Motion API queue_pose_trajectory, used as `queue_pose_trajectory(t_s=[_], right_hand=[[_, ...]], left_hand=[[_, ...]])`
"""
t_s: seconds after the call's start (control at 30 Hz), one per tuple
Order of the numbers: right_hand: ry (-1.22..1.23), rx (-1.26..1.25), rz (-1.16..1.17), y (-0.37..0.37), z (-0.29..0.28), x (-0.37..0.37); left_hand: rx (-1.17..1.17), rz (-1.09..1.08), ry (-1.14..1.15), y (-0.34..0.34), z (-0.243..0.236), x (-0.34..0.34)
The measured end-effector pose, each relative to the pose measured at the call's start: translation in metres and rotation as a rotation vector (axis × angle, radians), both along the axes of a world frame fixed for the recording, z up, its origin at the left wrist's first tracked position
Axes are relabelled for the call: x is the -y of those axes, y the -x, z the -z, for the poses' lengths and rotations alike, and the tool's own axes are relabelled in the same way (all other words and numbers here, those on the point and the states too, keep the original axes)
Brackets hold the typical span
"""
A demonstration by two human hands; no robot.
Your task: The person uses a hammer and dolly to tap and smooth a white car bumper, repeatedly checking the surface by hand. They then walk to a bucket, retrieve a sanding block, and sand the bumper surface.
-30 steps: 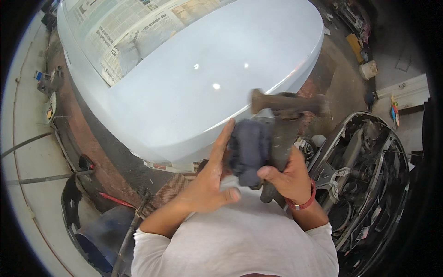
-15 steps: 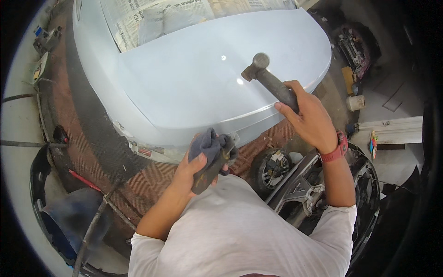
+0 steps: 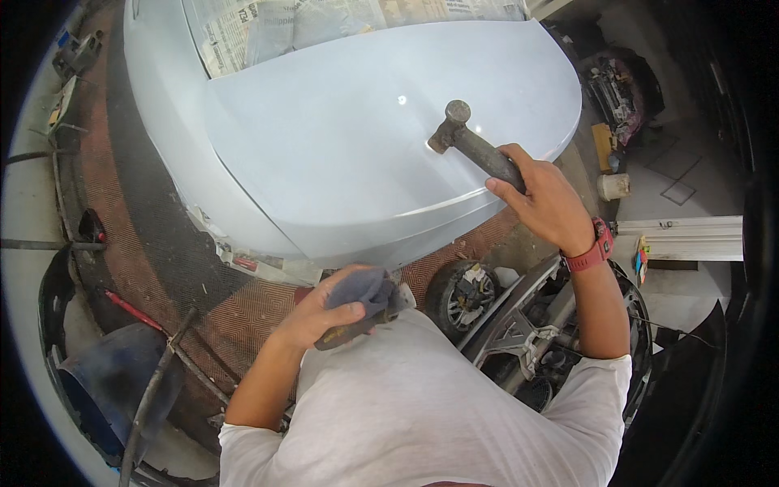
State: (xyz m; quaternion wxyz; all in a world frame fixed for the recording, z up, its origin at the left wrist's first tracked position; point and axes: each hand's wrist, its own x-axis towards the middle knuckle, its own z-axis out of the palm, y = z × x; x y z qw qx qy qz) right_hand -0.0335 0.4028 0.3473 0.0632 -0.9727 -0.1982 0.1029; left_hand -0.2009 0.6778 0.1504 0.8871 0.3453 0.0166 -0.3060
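hammer (image 3: 483,150) gripped in right hand (image 3: 552,203) over right edge of pale panel (image 3: 349,146); cloth (image 3: 359,292), dark tool (image 3: 345,334) clasped in left hand (image 3: 311,321).

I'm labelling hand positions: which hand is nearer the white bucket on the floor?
The right hand: it holds a hammer left of the white bucket in the picture. The left hand, holding a dark cloth, is farther left and lower.

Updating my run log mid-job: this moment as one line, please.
left hand: grips dark cloth, dark tool | right hand: grips hammer | pale car panel: behind hammer in view
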Motion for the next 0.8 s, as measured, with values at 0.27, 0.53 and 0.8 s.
queue_pose_trajectory(t_s=[0.27,0.53,0.8], right_hand=[[-0.021,-0.003,-0.006,-0.004,0.002,0.003],[-0.164,0.036,0.121,0.001,-0.007,-0.006],[-0.102,0.054,0.116,-0.005,-0.013,-0.009]], left_hand=[[-0.186,0.185,-0.070,-0.005,0.003,0.005],[-0.126,0.194,-0.109,-0.010,0.003,0.000],[-0.137,0.213,-0.122,-0.011,0.003,0.000]])
